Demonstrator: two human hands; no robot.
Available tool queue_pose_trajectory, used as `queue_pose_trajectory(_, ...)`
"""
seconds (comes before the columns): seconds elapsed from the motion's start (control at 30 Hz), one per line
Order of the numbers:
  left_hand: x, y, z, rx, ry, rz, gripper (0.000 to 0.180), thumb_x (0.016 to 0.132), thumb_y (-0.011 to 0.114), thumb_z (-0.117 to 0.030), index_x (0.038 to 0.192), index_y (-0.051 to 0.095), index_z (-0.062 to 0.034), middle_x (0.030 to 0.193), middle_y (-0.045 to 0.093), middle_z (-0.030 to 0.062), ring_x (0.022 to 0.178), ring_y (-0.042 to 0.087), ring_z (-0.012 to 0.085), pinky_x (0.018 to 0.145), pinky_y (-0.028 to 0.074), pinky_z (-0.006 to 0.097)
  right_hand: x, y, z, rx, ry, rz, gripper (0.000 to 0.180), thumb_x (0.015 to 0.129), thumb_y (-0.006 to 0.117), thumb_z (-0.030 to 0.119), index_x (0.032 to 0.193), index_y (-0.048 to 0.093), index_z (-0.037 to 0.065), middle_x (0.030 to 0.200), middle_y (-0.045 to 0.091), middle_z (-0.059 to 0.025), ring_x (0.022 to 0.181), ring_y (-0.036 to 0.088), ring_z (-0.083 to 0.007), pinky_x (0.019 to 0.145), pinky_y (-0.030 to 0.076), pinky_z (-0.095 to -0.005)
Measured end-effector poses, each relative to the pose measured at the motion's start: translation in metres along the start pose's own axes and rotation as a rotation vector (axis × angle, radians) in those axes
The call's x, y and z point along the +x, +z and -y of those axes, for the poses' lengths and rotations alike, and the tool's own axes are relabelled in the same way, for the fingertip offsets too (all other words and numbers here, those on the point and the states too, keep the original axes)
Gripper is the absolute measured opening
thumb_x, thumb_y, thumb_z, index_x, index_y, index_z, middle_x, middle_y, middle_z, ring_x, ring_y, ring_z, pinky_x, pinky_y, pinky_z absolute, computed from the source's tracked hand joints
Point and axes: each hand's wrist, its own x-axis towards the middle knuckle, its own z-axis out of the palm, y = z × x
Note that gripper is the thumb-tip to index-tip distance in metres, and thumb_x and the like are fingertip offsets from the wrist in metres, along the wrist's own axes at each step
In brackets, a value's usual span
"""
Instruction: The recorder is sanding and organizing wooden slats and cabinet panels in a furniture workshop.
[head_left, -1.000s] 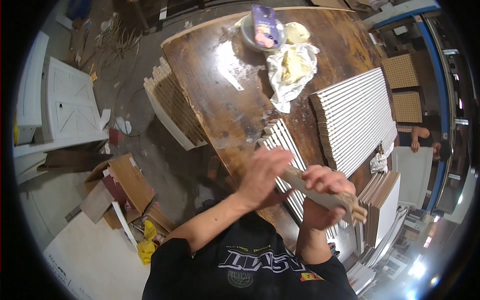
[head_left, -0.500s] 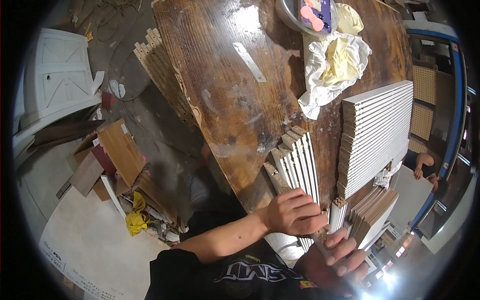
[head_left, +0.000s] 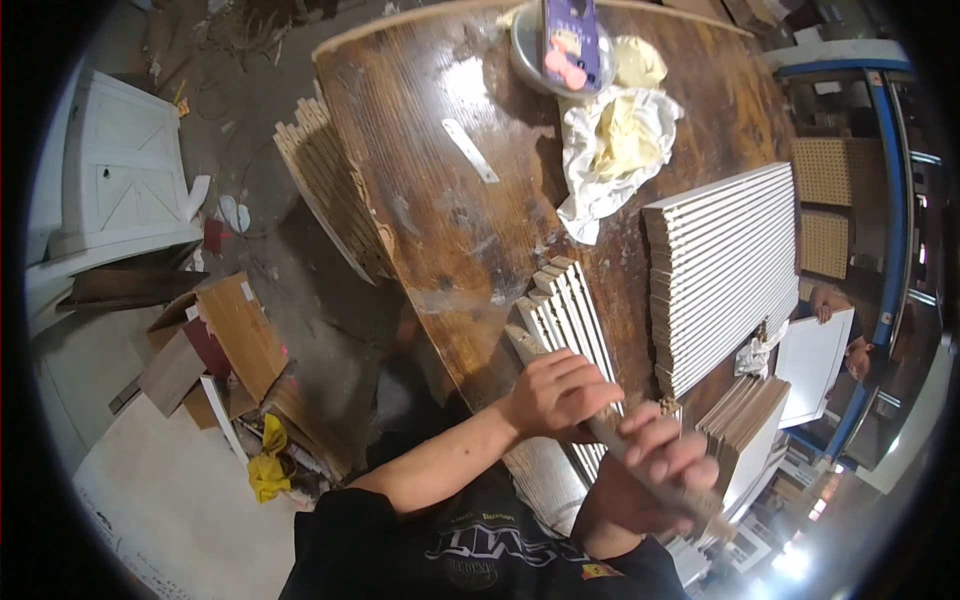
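My left hand [head_left: 563, 392] is closed round a long, narrow board [head_left: 612, 438] with a brownish edge, seen nearly edge-on. Farther down the same board, my right hand [head_left: 665, 462] grips it with the fingers curled over the edge. The board slants from the upper left down to the lower right, close in front of my body. Just beyond my hands, a short stack of white strips [head_left: 572, 308] with rough brown ends lies on the brown wooden table [head_left: 440, 240]. My hands and the board hide the near part of that stack.
A large stack of white-edged boards [head_left: 725, 265] fills the table's right side. Farther back are a crumpled white cloth [head_left: 598, 190], a tub [head_left: 527, 62] holding a purple box [head_left: 582, 40], and a flat metal strip [head_left: 470, 150]. At right, another person's hands hold a white panel [head_left: 812, 365].
My hands and the board have risen slightly, and my right fingers have shifted along it. The view has turned a little. At right, the other person's white panel has tilted to show its framed face.
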Motion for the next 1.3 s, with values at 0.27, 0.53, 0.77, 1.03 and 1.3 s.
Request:
queue_pose_trajectory(0.27,0.001,0.004,-0.011,0.01,-0.076,-0.072,0.048,0.074,0.083,-0.034,0.111,0.062,-0.013,0.086,0.061,0.003,0.078,0.065,0.0243,0.069,0.051,0.035,0.023,-0.025,0.008,0.031,0.052,0.3,0.054,0.087,0.071,0.062,0.108,0.056,0.015,0.086,0.05,-0.0028,0.08,0.056,-0.0226,0.084,0.045,-0.0452)
queue_pose_trajectory(0.53,-0.002,-0.002,-0.006,0.018,-0.032,-0.108,0.032,0.091,0.07,-0.028,0.117,0.058,-0.0141,0.08,0.056,-0.0024,0.07,0.059,0.0143,0.063,0.048,0.029,0.017,0.011,0.01,0.101,0.1,0.16,0.018,0.093,0.065,0.029,0.085,0.051,0.019,0.068,0.044,0.0045,0.062,0.049,-0.0148,0.068,0.041,-0.0376)
queue_pose_trajectory(0.77,-0.001,0.002,0.003,-0.056,-0.023,-0.131,0.018,0.091,0.067,-0.018,0.107,0.06,-0.0128,0.079,0.053,-0.0036,0.067,0.057,0.0114,0.058,0.045,0.024,0.017,-0.004,-0.007,0.118,-0.021,0.262,0.029,0.094,0.074,0.037,0.116,0.066,0.021,0.089,0.057,0.0074,0.074,0.051,-0.011,0.073,0.043,-0.0324)
queue_pose_trajectory(1.03,-0.007,0.006,-0.002,-0.015,0.028,-0.072,0.02,0.093,0.065,-0.016,0.113,0.062,-0.0145,0.076,0.054,-0.0034,0.065,0.057,0.0117,0.057,0.048,0.025,0.021,-0.015,-0.012,0.329,-0.183,0.358,0.036,0.092,0.076,0.04,0.12,0.066,0.02,0.096,0.063,0.0048,0.074,0.055,-0.0125,0.072,0.045,-0.0324)
queue_pose_trajectory(1.3,-0.033,-0.034,0.011,0.276,-0.186,0.182,0.062,0.079,0.083,-0.044,0.129,0.061,-0.0136,0.116,0.065,0.0071,0.114,0.062,0.0259,0.098,0.048,0.042,0.003,-0.025,-0.031,0.193,0.103,0.279,0.064,0.083,0.073,0.064,0.112,0.06,0.008,0.088,0.057,-0.0108,0.08,0.057,-0.0276,0.083,0.044,-0.0469)
